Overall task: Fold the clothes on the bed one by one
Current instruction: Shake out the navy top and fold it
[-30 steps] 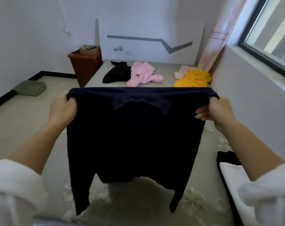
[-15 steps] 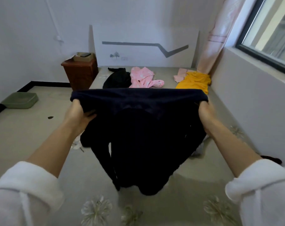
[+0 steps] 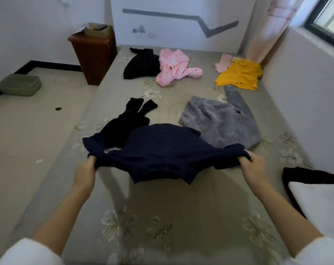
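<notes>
A dark navy long-sleeved top (image 3: 162, 152) is spread low over the bed (image 3: 171, 207), its body stretched away from me and its sleeves (image 3: 131, 115) lying on the sheet at the far left. My left hand (image 3: 85, 169) grips its near left corner. My right hand (image 3: 252, 165) grips its near right corner. On the sheet beyond lie a grey fleece garment (image 3: 219, 119), a pink garment (image 3: 173, 67), a black garment (image 3: 141, 64) and a yellow garment (image 3: 240, 74).
Folded black (image 3: 307, 176) and white (image 3: 319, 203) clothes lie at the bed's right edge. A brown bedside cabinet (image 3: 93, 54) stands left of the bed, a green tray (image 3: 18, 86) on the floor. The wall (image 3: 305, 88) runs along the right side.
I have swung the navy top from hanging upright in front of me down and forward, so that it now lies nearly flat over the bed. Both hands have dropped lower.
</notes>
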`<state>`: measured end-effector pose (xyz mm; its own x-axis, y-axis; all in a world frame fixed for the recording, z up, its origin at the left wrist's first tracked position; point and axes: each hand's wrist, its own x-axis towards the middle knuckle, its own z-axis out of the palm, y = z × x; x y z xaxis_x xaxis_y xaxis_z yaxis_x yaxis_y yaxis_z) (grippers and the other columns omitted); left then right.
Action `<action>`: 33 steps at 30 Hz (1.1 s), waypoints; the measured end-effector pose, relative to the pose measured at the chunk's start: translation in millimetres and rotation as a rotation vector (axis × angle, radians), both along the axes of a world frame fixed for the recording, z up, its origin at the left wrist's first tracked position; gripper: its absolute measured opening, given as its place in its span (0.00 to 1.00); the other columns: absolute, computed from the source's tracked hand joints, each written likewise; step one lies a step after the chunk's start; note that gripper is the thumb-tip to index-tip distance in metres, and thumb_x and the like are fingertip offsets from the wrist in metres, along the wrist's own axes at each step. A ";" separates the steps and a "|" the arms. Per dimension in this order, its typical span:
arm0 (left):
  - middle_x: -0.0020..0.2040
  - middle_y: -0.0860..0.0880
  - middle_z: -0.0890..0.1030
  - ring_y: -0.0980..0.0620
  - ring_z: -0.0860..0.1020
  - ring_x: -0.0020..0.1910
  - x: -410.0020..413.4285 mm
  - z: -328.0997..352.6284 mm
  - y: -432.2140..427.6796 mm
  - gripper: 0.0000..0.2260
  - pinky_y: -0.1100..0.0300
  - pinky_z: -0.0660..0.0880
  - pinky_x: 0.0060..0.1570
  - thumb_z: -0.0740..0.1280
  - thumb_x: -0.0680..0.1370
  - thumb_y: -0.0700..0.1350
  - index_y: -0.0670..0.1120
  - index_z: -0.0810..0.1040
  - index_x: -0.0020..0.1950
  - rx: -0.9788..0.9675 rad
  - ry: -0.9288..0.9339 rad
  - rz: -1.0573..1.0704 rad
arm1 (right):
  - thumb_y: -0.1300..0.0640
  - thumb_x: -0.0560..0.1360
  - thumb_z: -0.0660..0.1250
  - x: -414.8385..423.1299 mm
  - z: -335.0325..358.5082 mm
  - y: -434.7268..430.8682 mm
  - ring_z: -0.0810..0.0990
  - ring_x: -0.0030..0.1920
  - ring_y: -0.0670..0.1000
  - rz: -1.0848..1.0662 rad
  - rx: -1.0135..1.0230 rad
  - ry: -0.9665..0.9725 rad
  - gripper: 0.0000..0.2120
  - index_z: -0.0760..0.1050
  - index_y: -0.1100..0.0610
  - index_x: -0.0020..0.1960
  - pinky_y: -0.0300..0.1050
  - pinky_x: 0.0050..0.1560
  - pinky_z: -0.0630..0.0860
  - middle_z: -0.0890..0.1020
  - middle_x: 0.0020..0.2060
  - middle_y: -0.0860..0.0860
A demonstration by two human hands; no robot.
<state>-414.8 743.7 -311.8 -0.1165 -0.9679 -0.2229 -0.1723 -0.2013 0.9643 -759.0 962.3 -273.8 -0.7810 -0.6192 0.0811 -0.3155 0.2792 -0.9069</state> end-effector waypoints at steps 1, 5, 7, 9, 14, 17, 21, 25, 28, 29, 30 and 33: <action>0.49 0.38 0.80 0.40 0.76 0.50 6.4 -18.6 4.3 0.14 0.44 0.71 0.52 0.55 0.82 0.42 0.37 0.78 0.49 0.021 -0.111 -0.038 | 0.72 0.76 0.61 4.1 -18.7 5.4 0.75 0.31 0.40 0.019 0.061 -0.031 0.11 0.78 0.62 0.41 0.32 0.33 0.71 0.79 0.35 0.54; 0.44 0.43 0.79 0.49 0.74 0.40 27.6 -79.0 34.2 0.11 0.56 0.67 0.37 0.58 0.81 0.38 0.43 0.77 0.42 0.125 -0.431 -0.195 | 0.68 0.77 0.63 20.1 -92.6 32.0 0.74 0.36 0.54 0.096 0.362 -0.160 0.09 0.77 0.63 0.39 0.47 0.36 0.66 0.79 0.34 0.58; 0.52 0.48 0.77 0.59 0.71 0.40 37.1 -106.7 55.4 0.11 0.64 0.65 0.38 0.59 0.80 0.36 0.43 0.79 0.55 0.193 -0.498 -0.267 | 0.65 0.77 0.63 29.4 -124.0 47.3 0.74 0.35 0.52 0.146 0.528 -0.207 0.11 0.76 0.57 0.38 0.46 0.36 0.66 0.78 0.34 0.54; 0.62 0.45 0.75 0.52 0.74 0.51 48.1 -137.8 76.5 0.14 0.63 0.67 0.48 0.59 0.79 0.34 0.41 0.77 0.62 0.247 -0.552 -0.353 | 0.62 0.78 0.63 39.9 -150.3 63.3 0.77 0.42 0.51 0.204 0.675 -0.249 0.05 0.78 0.57 0.46 0.47 0.41 0.70 0.80 0.42 0.54; 0.78 0.42 0.55 0.41 0.62 0.73 72.5 -192.9 115.6 0.15 0.55 0.61 0.68 0.61 0.78 0.34 0.39 0.76 0.64 0.315 -0.819 -0.578 | 0.58 0.79 0.64 63.0 -195.6 102.6 0.78 0.46 0.55 0.287 0.935 -0.266 0.08 0.78 0.62 0.49 0.46 0.46 0.71 0.78 0.43 0.56; 0.78 0.42 0.51 0.41 0.62 0.73 82.3 -213.8 125.2 0.15 0.54 0.63 0.69 0.61 0.78 0.35 0.41 0.75 0.65 0.310 -0.960 -0.687 | 0.58 0.78 0.63 69.1 -217.9 121.1 0.77 0.42 0.54 0.333 1.071 -0.274 0.07 0.78 0.60 0.46 0.48 0.48 0.74 0.81 0.42 0.57; 0.75 0.38 0.59 0.37 0.70 0.64 82.7 -233.1 146.2 0.22 0.48 0.68 0.63 0.63 0.74 0.30 0.38 0.68 0.68 0.249 -0.939 -0.436 | 0.58 0.78 0.62 78.0 -245.6 140.6 0.77 0.57 0.56 0.343 1.161 -0.259 0.21 0.67 0.57 0.71 0.44 0.55 0.72 0.79 0.59 0.57; 0.64 0.34 0.69 0.35 0.71 0.60 65.5 -254.4 174.9 0.21 0.48 0.68 0.59 0.66 0.75 0.33 0.34 0.64 0.66 0.431 -0.784 -0.067 | 0.62 0.76 0.64 99.4 -272.8 146.0 0.75 0.48 0.55 0.084 1.026 -0.279 0.19 0.66 0.61 0.65 0.45 0.47 0.69 0.77 0.51 0.56; 0.59 0.39 0.72 0.39 0.73 0.57 41.9 -266.1 191.0 0.25 0.47 0.72 0.58 0.67 0.75 0.38 0.37 0.61 0.69 0.694 -0.479 0.298 | 0.63 0.75 0.64 124.0 -291.1 141.1 0.75 0.43 0.56 -0.300 0.872 -0.499 0.06 0.70 0.64 0.50 0.50 0.48 0.74 0.76 0.43 0.58; 0.58 0.39 0.73 0.41 0.75 0.54 34.8 -267.9 194.5 0.26 0.47 0.75 0.54 0.67 0.74 0.38 0.38 0.62 0.70 0.764 -0.361 0.443 | 0.63 0.74 0.64 133.8 -296.5 137.8 0.76 0.42 0.57 -0.430 0.793 -0.649 0.04 0.71 0.64 0.47 0.51 0.48 0.75 0.77 0.42 0.59; 0.57 0.39 0.75 0.43 0.76 0.51 28.0 -268.8 197.1 0.26 0.50 0.76 0.49 0.68 0.73 0.38 0.38 0.64 0.69 0.812 -0.263 0.557 | 0.63 0.74 0.64 143.8 -301.2 133.6 0.77 0.42 0.58 -0.539 0.712 -0.832 0.04 0.73 0.64 0.45 0.52 0.48 0.75 0.78 0.41 0.60; 0.58 0.41 0.78 0.45 0.77 0.57 12.9 -271.4 205.4 0.22 0.50 0.73 0.53 0.66 0.74 0.41 0.40 0.70 0.68 0.960 -0.098 0.629 | 0.62 0.74 0.64 169.3 -308.2 117.9 0.78 0.46 0.56 -0.608 0.505 -1.262 0.04 0.75 0.61 0.47 0.50 0.47 0.77 0.79 0.44 0.58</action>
